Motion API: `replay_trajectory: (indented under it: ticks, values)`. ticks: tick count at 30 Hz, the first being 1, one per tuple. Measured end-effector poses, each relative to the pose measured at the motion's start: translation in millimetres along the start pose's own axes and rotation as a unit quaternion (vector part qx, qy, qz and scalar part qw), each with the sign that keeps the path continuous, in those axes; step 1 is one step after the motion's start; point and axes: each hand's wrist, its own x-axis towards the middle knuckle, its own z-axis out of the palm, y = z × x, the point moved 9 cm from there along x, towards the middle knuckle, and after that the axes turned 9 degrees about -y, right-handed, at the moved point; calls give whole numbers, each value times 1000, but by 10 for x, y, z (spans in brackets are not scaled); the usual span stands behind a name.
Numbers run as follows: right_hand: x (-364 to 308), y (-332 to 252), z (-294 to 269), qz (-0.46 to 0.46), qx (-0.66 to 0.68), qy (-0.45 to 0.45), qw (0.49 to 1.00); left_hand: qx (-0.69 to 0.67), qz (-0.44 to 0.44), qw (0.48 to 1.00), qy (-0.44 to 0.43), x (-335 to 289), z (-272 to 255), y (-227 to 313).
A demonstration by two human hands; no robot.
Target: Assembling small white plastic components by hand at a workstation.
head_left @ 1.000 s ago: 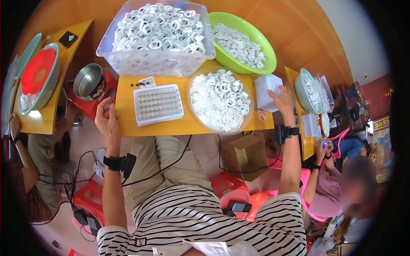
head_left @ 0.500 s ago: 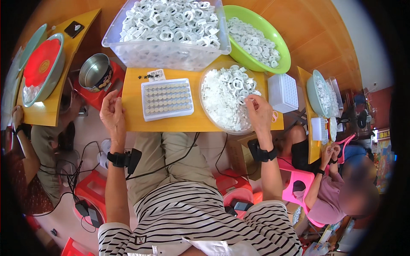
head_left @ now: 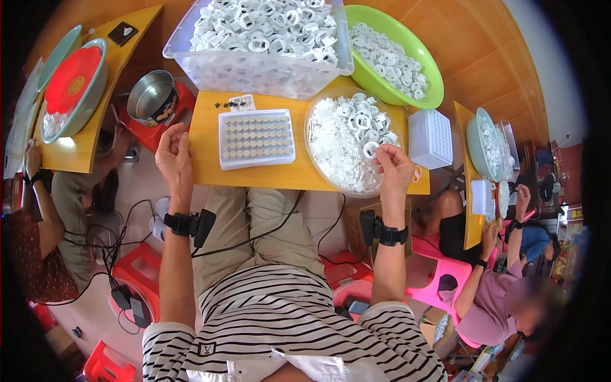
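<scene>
My right hand (head_left: 394, 167) pinches a white plastic ring (head_left: 370, 150) between thumb and fingertips. It is above the right side of a round clear dish (head_left: 312, 153), heaped with white flakes or small parts and larger white rings. At the table's left edge my left hand (head_left: 174, 159) is raised, its fingers loosely curled and the thumb apart, with nothing visible in it. Between the hands lies a white tray (head_left: 258, 165) filled with rows of small round grey discs (head_left: 256, 135). Black wrist straps carry a dark device on each forearm.
Behind the tray stand a clear bin (head_left: 254, 79) of white rings and a green basin (head_left: 435, 83) of white parts. Small black pieces and a paper label (head_left: 242, 102) lie nearby. At right are a white rack (head_left: 431, 140) and pink-handled scissors (head_left: 417, 174). Other people sit at both sides.
My right hand has drawn slightly back from the heap, and the white ring now shows clearly in its fingers. My left hand stays by the table edge. The right-hand neighbour has raised an arm.
</scene>
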Motion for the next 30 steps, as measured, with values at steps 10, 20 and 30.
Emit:
replay_trajectory:
  ticks: [10, 20, 30]
  values:
    - [-589, -188, 782, 103, 260, -155, 948, -145, -29, 984, -96, -282, 151, 595]
    - [-1037, -152, 1710, 223, 291, -297, 882, -254, -162, 889, -345, -1002, 930, 551]
    - [-1161, -269, 1952, 240, 321, -320, 859, -403, -240, 814, -342, -1079, 900, 342]
